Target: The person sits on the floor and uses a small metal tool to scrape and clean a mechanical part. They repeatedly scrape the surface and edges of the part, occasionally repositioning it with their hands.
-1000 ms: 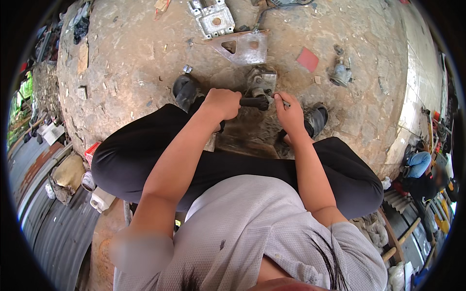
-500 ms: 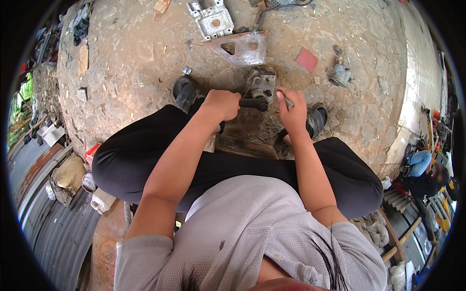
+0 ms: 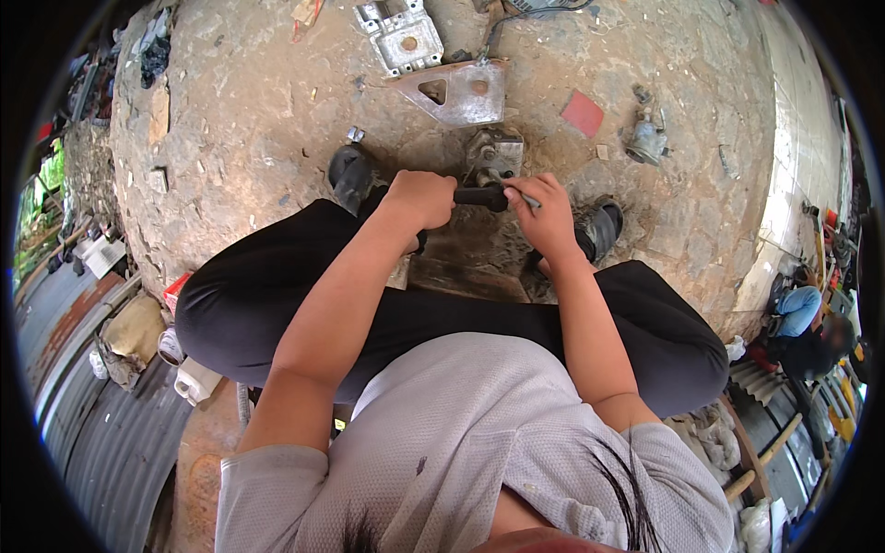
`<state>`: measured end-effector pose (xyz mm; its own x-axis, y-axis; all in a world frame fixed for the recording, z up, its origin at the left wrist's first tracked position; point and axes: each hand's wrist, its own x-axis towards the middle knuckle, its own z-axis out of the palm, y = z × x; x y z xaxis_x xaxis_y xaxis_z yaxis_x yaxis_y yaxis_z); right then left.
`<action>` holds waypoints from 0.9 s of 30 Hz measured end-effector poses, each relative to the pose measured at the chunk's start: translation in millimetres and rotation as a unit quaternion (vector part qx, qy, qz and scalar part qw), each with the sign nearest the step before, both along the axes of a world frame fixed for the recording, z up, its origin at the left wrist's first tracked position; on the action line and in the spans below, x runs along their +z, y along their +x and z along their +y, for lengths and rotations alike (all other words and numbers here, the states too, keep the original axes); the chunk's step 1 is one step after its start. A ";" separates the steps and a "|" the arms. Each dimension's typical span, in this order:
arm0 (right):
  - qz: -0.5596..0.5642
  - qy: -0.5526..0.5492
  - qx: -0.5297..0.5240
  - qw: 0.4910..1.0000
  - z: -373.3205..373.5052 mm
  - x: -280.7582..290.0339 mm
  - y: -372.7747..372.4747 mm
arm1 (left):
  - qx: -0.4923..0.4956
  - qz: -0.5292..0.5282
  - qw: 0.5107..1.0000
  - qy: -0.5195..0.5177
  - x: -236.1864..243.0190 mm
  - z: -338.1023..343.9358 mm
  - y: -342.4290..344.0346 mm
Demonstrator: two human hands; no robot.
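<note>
My left hand (image 3: 421, 200) is wrapped round a dark hammer-like tool (image 3: 477, 196), whose thick black end points right. My right hand (image 3: 546, 214) is closed on a thin grey metal rod (image 3: 531, 200), fingertips at the tool's black end; whether they touch it I cannot tell. Just beyond both hands, between my feet, sits a grimy metal block (image 3: 498, 152) with holes and fittings. Its near part is partly covered by the tool and my right fingers.
Past the block lie a triangular metal bracket (image 3: 475, 103) and a silver metal casing (image 3: 406, 41). A red square piece (image 3: 582, 113) and a small metal part (image 3: 647, 140) are to the right. My sandalled feet flank the block. Another person (image 3: 811, 327) sits far right.
My right hand has moved left and slightly nearer, bringing the rod to the tool's black end. The left hand stays almost still.
</note>
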<state>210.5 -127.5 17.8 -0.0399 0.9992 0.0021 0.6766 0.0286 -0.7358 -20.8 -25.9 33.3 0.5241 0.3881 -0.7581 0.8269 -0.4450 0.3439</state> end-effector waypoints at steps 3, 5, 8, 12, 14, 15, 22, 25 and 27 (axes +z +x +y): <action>0.028 -0.009 -0.091 0.995 3.7 5.0 4.0 | 0.004 -0.004 1.000 0.008 -3.9 -2.1 -3.1; 0.028 0.017 -0.086 0.996 7.0 6.3 2.4 | 0.004 -0.006 1.000 0.006 -4.7 -1.9 -1.9; 0.018 -0.003 -0.054 0.998 5.0 4.6 1.0 | 0.006 -0.003 1.000 0.003 -4.6 -1.6 -1.3; 0.017 0.045 -0.104 0.993 8.5 9.0 -4.8 | 0.008 0.008 1.000 -0.002 -6.3 -1.0 2.7; 0.002 0.039 -0.064 0.997 10.4 8.7 -7.7 | 0.007 0.008 1.000 0.004 -7.8 -1.4 2.2; -0.005 0.037 -0.044 0.998 11.1 8.5 -9.0 | 0.006 0.007 1.000 0.007 -8.4 -1.5 1.7; 0.023 0.051 -0.063 0.996 17.7 9.5 -17.8 | 0.008 -0.002 1.000 0.002 -11.3 -2.2 -1.1; 0.029 0.014 -0.055 0.998 19.4 6.3 -16.2 | 0.013 -0.005 1.000 -0.002 -11.4 -1.8 -1.7; 0.032 -0.009 -0.065 0.997 19.3 7.1 -18.0 | 0.016 -0.010 1.000 -0.001 -10.8 -1.8 -2.4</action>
<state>192.5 -108.2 24.9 0.0900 0.9958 -0.0183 0.6247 -0.0707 -0.7777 -23.2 -27.7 22.5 0.5255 0.4044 -0.7485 0.8343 -0.4173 0.3603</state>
